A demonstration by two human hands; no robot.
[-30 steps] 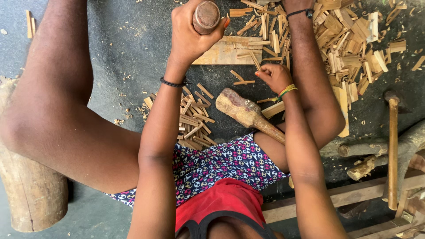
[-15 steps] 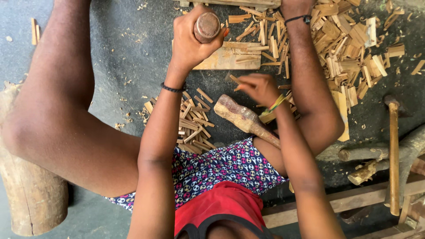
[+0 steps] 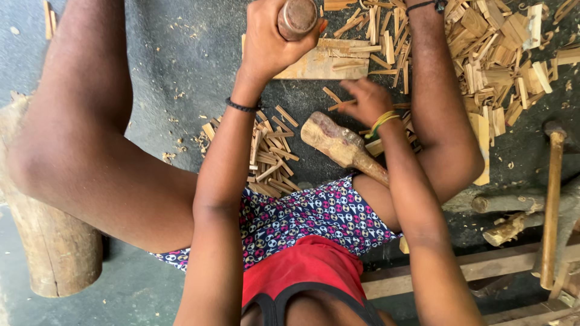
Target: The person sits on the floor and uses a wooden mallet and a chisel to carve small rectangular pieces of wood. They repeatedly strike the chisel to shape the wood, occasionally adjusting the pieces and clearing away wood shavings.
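Seen from above, the person sits on the dark grey floor (image 3: pixel 151 54) with knees spread, and the left hand (image 3: pixel 269 39) is wrapped tight around the round brown wooden handle of an upright tool (image 3: pixel 297 17), holding it over the flat pale wooden board (image 3: pixel 320 60) near the top of the view. The right hand (image 3: pixel 365 99) has moved since a second ago: it was lying by the yellow-banded wrist close to the rough wooden mallet with a pale chipped head (image 3: pixel 338 142), and now it sits further up, toward the board, fingers curled loosely over thin wood splinters; it is blurred, so whether it actually pinches a piece cannot be told. The mallet lies untouched on the floor between the legs, its handle running back under the right forearm. The left hand's grip and place look the same across the second. Judging by that shift, the right hand is busy with the small pieces rather than the mallet. A neat heap of short split wooden sticks (image 3: pixel 269 154) lies by the left forearm, a wide scatter of pale wood chips (image 3: pixel 495 54) spreads at upper right, a long-handled hammer (image 3: pixel 551 199) lies at the right edge, and a thick log stump (image 3: pixel 51 241) stands at the left.
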